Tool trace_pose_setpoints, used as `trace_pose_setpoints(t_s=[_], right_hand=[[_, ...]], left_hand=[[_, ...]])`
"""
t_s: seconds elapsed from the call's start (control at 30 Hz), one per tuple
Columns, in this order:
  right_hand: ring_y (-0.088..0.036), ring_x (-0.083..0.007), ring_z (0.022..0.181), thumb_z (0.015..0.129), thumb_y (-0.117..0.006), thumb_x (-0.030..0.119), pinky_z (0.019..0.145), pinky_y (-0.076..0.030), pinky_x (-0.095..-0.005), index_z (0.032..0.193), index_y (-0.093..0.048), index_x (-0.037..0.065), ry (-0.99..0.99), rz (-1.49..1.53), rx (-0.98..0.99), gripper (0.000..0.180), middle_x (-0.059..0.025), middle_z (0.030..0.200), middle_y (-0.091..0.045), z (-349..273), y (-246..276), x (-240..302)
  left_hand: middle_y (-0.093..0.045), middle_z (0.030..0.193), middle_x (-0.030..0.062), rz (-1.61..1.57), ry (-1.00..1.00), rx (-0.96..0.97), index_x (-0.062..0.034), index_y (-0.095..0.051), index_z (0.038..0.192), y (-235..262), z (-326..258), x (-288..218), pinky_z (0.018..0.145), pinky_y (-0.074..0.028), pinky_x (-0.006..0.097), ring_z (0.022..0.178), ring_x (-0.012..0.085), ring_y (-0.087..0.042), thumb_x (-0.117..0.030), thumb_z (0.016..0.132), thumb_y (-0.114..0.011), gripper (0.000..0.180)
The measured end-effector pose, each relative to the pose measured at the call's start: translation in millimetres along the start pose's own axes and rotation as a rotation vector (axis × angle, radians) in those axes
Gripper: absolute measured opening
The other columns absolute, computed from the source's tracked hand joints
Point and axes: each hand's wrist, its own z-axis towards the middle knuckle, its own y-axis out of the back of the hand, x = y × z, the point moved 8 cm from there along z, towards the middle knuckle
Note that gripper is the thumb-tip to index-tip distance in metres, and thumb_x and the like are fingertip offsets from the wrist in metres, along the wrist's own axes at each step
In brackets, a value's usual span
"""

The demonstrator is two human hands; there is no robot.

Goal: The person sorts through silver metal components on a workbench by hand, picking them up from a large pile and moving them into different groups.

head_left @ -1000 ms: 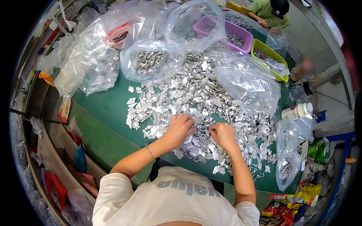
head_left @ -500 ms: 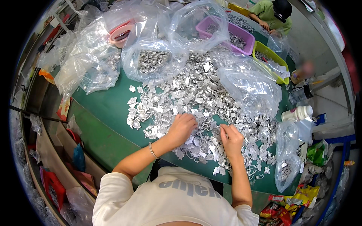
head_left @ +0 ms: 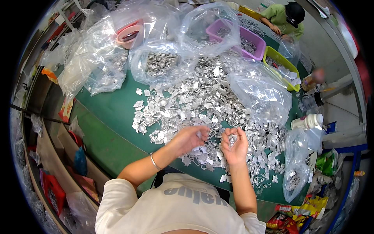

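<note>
Right hand point(head_left: 235, 145) cupping silver pieces point(head_left: 233, 139) (left hand point(head_left: 191, 137) pinching)

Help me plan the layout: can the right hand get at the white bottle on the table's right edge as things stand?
Probably yes. The white bottle lies uncovered to the right of the right hand, with only loose silver pieces between them, though that hand already cups some pieces.

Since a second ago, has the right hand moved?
Yes. The right hand has lifted off the pile of silver pieces, palm up, shifted toward the white bottle.
</note>
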Motion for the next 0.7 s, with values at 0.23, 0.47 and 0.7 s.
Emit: trace_pose_setpoints(t_s=[0.23,0.47,0.7], right_hand=[[-0.058,-0.0201,0.079,0.084,-0.053,0.003,0.074,-0.046,-0.0301,0.091,-0.062,-0.001,0.704,-1.56,0.418,0.012,-0.0102,0.085,-0.061,-44.0,-88.4,-21.1],[-0.053,-0.0311,0.097,0.08,-0.061,0.01,0.087,-0.04,-0.0366,0.102,-0.06,0.0,0.857,-1.724,0.19,0.024,-0.0162,0.101,-0.059,4.7,-67.3,11.9],[-0.042,-0.0328,0.115,0.073,-0.066,0.015,0.095,-0.033,-0.044,0.105,-0.06,0.006,0.712,-2.114,0.428,0.034,-0.0095,0.117,-0.053,-13.5,-59.1,-18.7]], left_hand=[[-0.055,0.109,0.0068,-0.417,0.168,-0.003,-0.0047,-0.051,0.111,-39.6,-15.8,51.5,0.086,-0.048,0.032,0.096,0.0167,-0.056,-0.025,0.095,-0.04,0.029],[-0.054,0.086,0.004,-0.3,0.257,0.047,-0.0024,-0.058,0.104,-35.3,-28.7,59.0,0.055,-0.037,0.02,0.068,0.0108,-0.048,-0.02,0.093,-0.048,0.023],[-0.051,0.077,-0.0008,-0.015,0.123,-0.066,-0.0044,-0.057,0.11,-29.1,-49.6,34.4,0.049,-0.031,0.018,0.06,0.0065,-0.039,-0.019,0.092,-0.05,0.024]])
